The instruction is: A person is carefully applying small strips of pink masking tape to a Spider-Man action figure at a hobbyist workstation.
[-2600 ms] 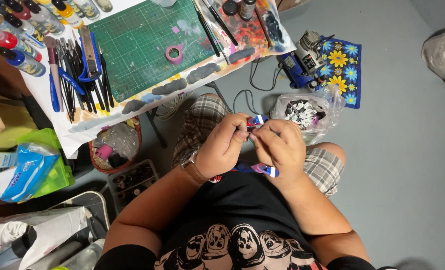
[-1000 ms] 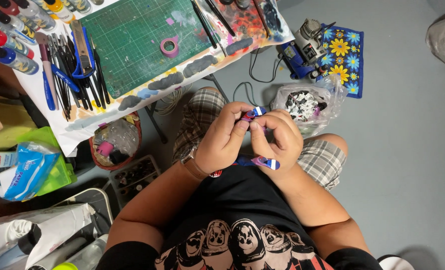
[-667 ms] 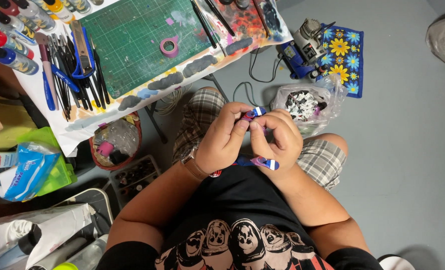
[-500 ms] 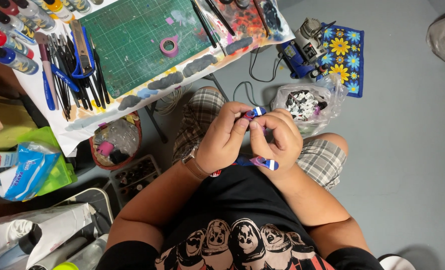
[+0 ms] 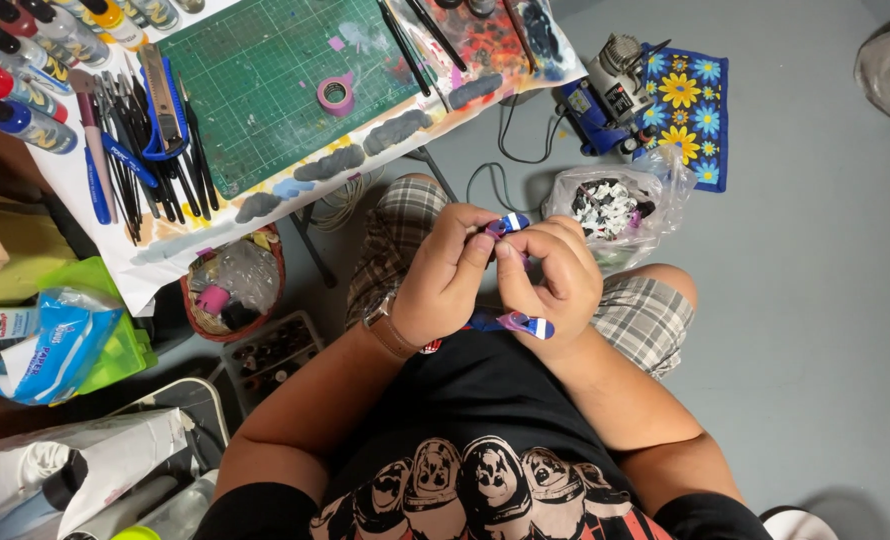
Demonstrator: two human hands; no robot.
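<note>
Purple, blue and white plastic makes up the small model piece (image 5: 506, 224) pinched between both hands at the centre of the head camera's view, over the person's lap. Left hand (image 5: 443, 275), with a watch at the wrist, has its thumb and fingers closed on the piece from 9 o'clock. Right hand (image 5: 557, 275) presses in from 3 o'clock, fingers curled tight, the two hands touching. A second purple and blue piece (image 5: 523, 323) pokes out beneath the right hand at 6 o'clock; whether the hand grips it cannot be told.

At 12 o'clock, a white table carries a green cutting mat (image 5: 265, 85) with a pink tape roll (image 5: 335, 95) on it. A row of black and blue hand tools (image 5: 135, 150) lies at 10 o'clock, just beside the mat. At 2 o'clock, a clear plastic bag of black and white parts (image 5: 610, 205) sits on the grey floor, near a small blue compressor (image 5: 605, 100) on a flowered cloth (image 5: 690, 100).
</note>
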